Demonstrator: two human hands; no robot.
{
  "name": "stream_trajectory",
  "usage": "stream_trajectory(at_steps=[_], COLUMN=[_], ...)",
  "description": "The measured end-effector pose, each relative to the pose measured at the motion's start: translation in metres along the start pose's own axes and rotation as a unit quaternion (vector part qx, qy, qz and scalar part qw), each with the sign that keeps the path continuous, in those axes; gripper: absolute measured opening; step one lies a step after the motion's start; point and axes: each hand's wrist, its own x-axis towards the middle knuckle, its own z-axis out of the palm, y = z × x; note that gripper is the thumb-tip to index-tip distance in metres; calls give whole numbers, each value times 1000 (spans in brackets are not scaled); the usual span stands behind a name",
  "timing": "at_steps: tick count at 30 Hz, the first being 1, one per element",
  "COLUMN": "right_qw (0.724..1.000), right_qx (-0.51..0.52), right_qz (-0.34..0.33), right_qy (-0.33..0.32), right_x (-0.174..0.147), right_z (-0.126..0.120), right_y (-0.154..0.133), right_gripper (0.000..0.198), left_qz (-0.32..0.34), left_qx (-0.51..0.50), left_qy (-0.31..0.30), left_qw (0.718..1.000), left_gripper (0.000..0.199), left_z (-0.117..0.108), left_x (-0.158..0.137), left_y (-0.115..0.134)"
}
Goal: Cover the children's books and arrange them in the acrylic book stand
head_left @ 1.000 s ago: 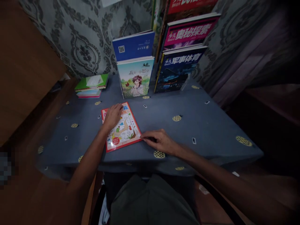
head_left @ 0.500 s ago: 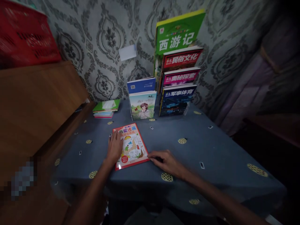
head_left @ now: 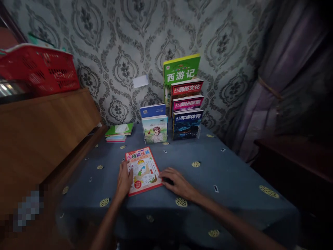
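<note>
While the left hand (head_left: pixel 125 178) touches one side of a thin, rectangular book (head_left: pixel 143 170), its thumb over the cover, the right hand (head_left: pixel 174 182) sits apart from it with fingertips at the opposite edge, near the lower corner. Whether either hand pinches the book, I cannot tell. It lies flat between them, its smooth cover bordered in red. Beneath both hands spreads a dark blue-grey tablecloth (head_left: pixel 234 180) printed with yellow dotted ovals (head_left: pixel 196 164), its near end draping down. Straight beyond the hands, a pale green picture book (head_left: pixel 155 129) stands upright before a blue one (head_left: pixel 153 111); just right of these rises a stepped row of stiff-covered books (head_left: pixel 187 104), hiding part of the grey wallpaper (head_left: pixel 119 41) with its curling, leafy pattern. Beyond the left hand lies a low stack of thin books (head_left: pixel 118 133). Farther left, a red plastic basket (head_left: pixel 56 71) with slotted sides sits on a smooth wooden cabinet (head_left: pixel 52 132). Well to the right of the right hand hangs a purple curtain (head_left: pixel 262 107), gathered by a cord (head_left: pixel 269 87).
</note>
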Motion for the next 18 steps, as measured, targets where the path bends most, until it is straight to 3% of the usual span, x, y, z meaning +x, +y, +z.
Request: stream_trajectory(at_steps=[4,7,10,14,18], right_qw=[1000,1000,1000,1000,999], right_qx=[-23,-15,-12,-17,-28], right_qz=[0,2,-1,6,34], right_qy=[-15,-11,-5,-4,-13], right_x=[5,8,11,18,27], right_z=[6,10,16,23,24], right_y=[4,7,11,16,17], right_gripper=[23,23,24,26,29], left_qz=[-109,-226,-317,-380,-414], left_qx=[-156,-310,-399,-473,-493], left_qy=[24,43,60,13,28], left_qw=[982,922,858,795,764], left_gripper=[27,28,28,25,24], left_z=[-5,-9,-10,-3,7], left_x=[11,17,21,20,19], left_y=[-2,0,5,14,18])
